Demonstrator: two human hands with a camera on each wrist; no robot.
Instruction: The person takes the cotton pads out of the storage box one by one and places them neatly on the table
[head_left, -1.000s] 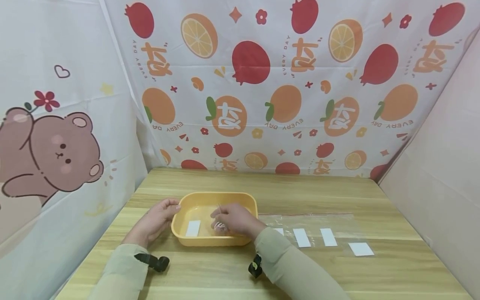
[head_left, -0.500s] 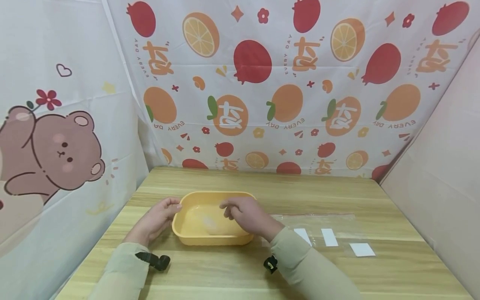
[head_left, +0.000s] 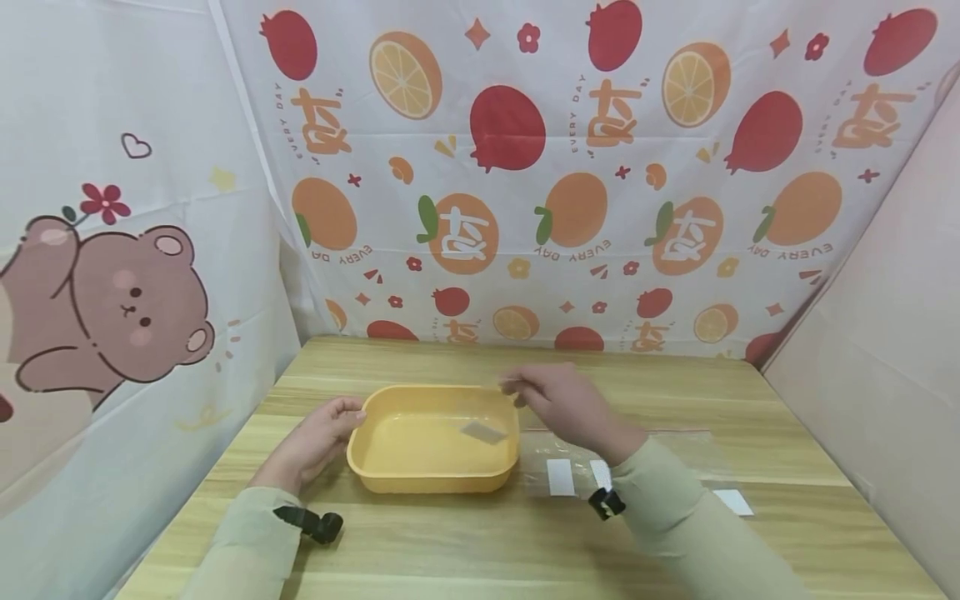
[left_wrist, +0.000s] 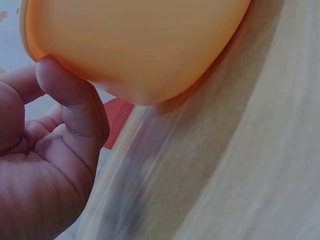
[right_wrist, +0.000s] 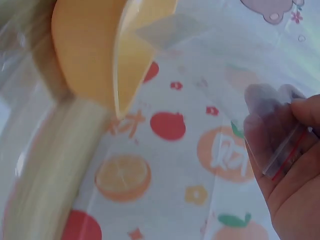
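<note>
My left hand (head_left: pixel 318 437) holds the left end of a yellow plastic basin (head_left: pixel 431 483), its thumb (left_wrist: pixel 65 80) at the rim. Above the basin's right back corner, my right hand (head_left: pixel 570 408) pinches a clear zip-lock bag (right_wrist: pixel 287 155) by its red-lined top edge. The bag hangs slanted over the inside of the basin. Its pale label (head_left: pixel 483 432) shows grey against the yellow wall. Through the film the right fingers (right_wrist: pixel 260 120) show in the right wrist view.
Right of the basin, several flat clear bags with white labels (head_left: pixel 561 477) lie in a row on the wood-grain table (head_left: pixel 465 550). My right forearm covers part of them. A fruit-print curtain (head_left: pixel 517 200) hangs behind, with white cloth at both sides.
My right hand has risen out of the basin and moved right, drawing the zip-lock bag up from the basin's floor. My left hand keeps its place at the rim.
</note>
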